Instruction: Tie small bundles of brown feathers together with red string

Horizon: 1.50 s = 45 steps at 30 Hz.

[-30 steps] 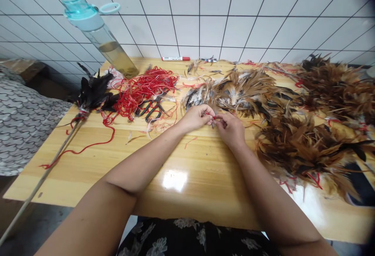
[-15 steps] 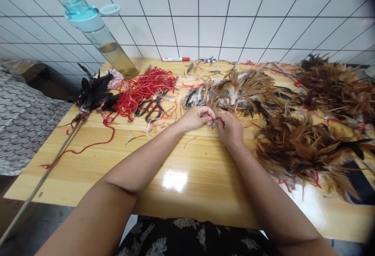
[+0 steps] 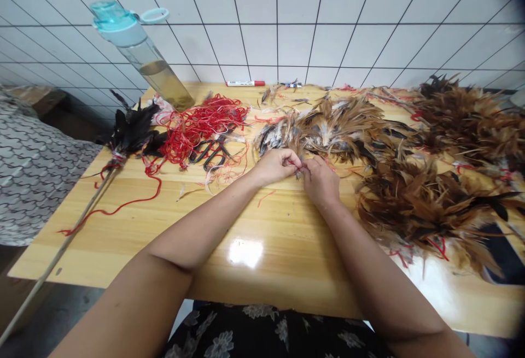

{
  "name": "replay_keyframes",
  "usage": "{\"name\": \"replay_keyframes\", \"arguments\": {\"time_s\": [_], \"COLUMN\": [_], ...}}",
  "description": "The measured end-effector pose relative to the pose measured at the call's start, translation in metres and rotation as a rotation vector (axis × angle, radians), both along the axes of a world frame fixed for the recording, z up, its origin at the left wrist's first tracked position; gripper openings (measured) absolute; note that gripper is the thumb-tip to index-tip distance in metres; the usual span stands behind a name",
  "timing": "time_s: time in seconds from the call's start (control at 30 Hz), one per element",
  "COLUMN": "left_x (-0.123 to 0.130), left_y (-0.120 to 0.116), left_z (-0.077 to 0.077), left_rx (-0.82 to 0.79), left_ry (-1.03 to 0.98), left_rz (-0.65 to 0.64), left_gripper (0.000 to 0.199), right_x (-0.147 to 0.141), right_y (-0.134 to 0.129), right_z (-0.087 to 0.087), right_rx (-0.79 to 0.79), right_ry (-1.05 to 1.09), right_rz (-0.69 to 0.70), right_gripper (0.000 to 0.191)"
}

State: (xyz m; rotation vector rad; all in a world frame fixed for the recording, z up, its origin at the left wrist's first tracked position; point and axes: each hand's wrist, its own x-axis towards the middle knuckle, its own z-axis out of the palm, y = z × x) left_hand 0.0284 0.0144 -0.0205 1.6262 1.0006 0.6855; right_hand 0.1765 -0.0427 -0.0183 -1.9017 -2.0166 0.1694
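Over the middle of the table, my left hand [image 3: 275, 166] and my right hand [image 3: 322, 182] meet with their fingertips pinched. Between them shows a small tuft of feathers [image 3: 299, 175], closed in by both hands; its finer details are hidden by the fingers. Just behind lies a loose pile of brown and grey feathers [image 3: 328, 125]. To the left are a tangle of red string [image 3: 200, 123] and black-handled scissors [image 3: 210, 153], partly covered by the string. At the right, a tied bundle of brown feathers [image 3: 426, 199] rests near my right forearm.
A water bottle [image 3: 159, 79] stands at the back left, and a red-capped marker [image 3: 245, 83] lies by the tiled wall. Black feathers [image 3: 133, 125] are bound to a long stick [image 3: 77, 224] overhanging the table's left edge. A dark flat object [image 3: 506, 254] is at the right.
My fingertips have shifted slightly and stay pinched together in the same place. The things on the table have not moved.
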Motion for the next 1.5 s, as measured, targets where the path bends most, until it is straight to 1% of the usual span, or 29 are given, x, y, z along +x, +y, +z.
{"name": "replay_keyframes", "arguments": {"time_s": [0.13,0.3,0.43,0.5,0.6,0.7,0.83,0.9,1.07,1.23,1.37,1.5], "left_x": [0.003,0.007,0.007,0.006,0.004,0.003,0.002,0.003,0.002,0.000,-0.002,-0.004], "left_y": [-0.005,-0.012,-0.014,-0.014,-0.013,-0.011,-0.009,-0.009,-0.008,-0.005,-0.003,-0.002], "left_z": [0.001,0.003,0.002,0.001,0.001,0.002,0.003,0.003,0.002,-0.001,-0.003,-0.001], "left_rx": [0.216,0.470,0.622,0.661,0.655,0.573,0.466,0.476,0.564,0.604,0.605,0.600], "left_ry": [0.083,0.160,0.263,0.304,0.310,0.247,0.178,0.165,0.137,0.135,0.161,0.152], "left_rz": [0.017,0.078,0.063,0.058,0.069,0.074,0.073,0.064,0.033,0.013,0.000,-0.038], "left_gripper": [0.013,0.021,0.020,0.017,0.015,0.013,0.013,0.013,0.015,0.016,0.016,0.015], "right_x": [-0.001,-0.001,0.000,0.000,0.003,0.006,0.009,0.010,0.009,0.010,0.010,0.010], "right_y": [0.000,0.000,0.000,0.000,0.002,0.005,0.008,0.008,0.007,0.008,0.008,0.007], "right_z": [0.000,0.000,0.000,-0.001,-0.004,-0.007,-0.010,-0.009,-0.007,-0.007,-0.009,-0.011], "right_rx": [-0.001,-0.024,-0.020,-0.015,-0.005,0.035,0.084,0.087,0.062,0.045,0.045,0.051], "right_ry": [-0.032,-0.013,0.016,0.047,0.132,0.242,0.341,0.346,0.305,0.270,0.246,0.242], "right_rz": [0.016,0.043,0.052,0.062,0.058,0.026,0.025,0.026,0.056,0.091,0.092,0.085], "right_gripper": [0.023,0.025,0.025,0.024,0.021,0.020,0.021,0.021,0.022,0.023,0.021,0.019]}}
